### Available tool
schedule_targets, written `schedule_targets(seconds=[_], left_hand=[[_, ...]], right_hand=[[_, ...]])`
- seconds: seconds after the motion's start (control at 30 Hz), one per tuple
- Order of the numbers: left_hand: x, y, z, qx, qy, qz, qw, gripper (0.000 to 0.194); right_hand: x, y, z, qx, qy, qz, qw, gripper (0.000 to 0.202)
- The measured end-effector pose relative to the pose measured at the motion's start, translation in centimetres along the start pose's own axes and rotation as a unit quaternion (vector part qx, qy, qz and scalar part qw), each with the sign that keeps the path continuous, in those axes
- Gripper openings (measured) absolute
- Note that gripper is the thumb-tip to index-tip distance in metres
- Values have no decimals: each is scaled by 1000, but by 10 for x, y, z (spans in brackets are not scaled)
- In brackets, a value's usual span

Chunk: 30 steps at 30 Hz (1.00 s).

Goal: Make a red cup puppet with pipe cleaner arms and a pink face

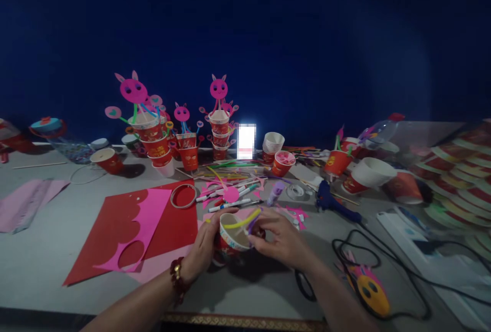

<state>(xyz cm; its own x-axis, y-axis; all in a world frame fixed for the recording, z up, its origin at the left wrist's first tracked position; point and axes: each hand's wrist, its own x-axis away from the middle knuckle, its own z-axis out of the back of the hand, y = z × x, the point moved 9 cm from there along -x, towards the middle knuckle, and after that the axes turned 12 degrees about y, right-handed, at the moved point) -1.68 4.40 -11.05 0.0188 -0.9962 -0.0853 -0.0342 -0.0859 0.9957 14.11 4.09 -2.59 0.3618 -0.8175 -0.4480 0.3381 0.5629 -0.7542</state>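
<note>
A red paper cup with a white inside is tilted near the table's front edge. My left hand wraps round its left side, with a dark red bead bracelet on the wrist. A yellow fuzzy stem lies across the cup's mouth. At the cup's right rim, my right hand pinches a purple fuzzy stem. The lower part of the cup is partly hidden by the fingers.
Red card and pink cut paper lie left. Markers, a glue stick and a tape roll are ahead. A blue glue gun with its black cord is right. Decorated cups stand behind.
</note>
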Motion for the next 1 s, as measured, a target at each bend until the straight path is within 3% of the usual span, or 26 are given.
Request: schedule_targets(seconds=[0.1, 0.2, 0.37, 0.57, 0.87, 1.0], left_hand=[[0, -1, -9, 37, -25, 40, 998, 59], [3, 5, -20, 53, -56, 58, 995, 59], [7, 8, -26, 35, -80, 72, 994, 65], [20, 8, -37, 83, -206, 77, 972, 86], [15, 5, -27, 102, -132, 89, 982, 73], [16, 7, -27, 86, -137, 76, 984, 74]], right_hand=[[-1, 6, 1, -41, 3, -35, 999, 15], [-1, 13, 7, -122, 55, -99, 986, 24], [4, 17, 4, -168, 91, -127, 973, 20], [8, 28, 2, -189, 111, -163, 962, 21], [9, 28, -9, -218, 89, -166, 957, 16], [9, 32, -14, -251, 91, -192, 945, 21]])
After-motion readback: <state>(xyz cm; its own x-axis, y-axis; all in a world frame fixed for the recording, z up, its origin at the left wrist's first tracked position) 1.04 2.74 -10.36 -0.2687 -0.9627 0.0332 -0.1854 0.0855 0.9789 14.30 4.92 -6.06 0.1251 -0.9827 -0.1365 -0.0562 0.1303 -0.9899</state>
